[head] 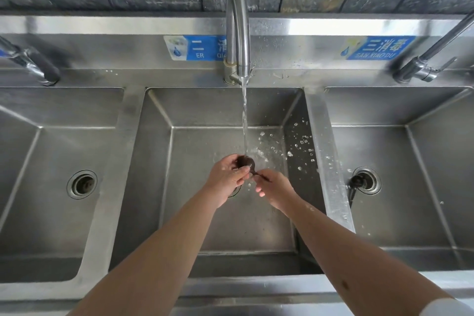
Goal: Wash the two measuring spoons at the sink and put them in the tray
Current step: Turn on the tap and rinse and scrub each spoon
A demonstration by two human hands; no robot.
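A dark measuring spoon (245, 161) is held under the running water in the middle sink basin (195, 115). My left hand (227, 178) cups the spoon's round bowl, fingers and thumb wrapped around it. My right hand (273, 188) pinches the thin handle just right of the bowl. The stream from the curved steel faucet (238, 28) lands on the bowl and splashes to the right. I see only one spoon. No tray is in view.
Steel basins lie left (51, 151) and right (400, 161), each with a round drain. Other taps stand at far left (30, 64) and far right (425, 67). Blue labels are stuck on the steel backsplash; a dark stone wall rises behind.
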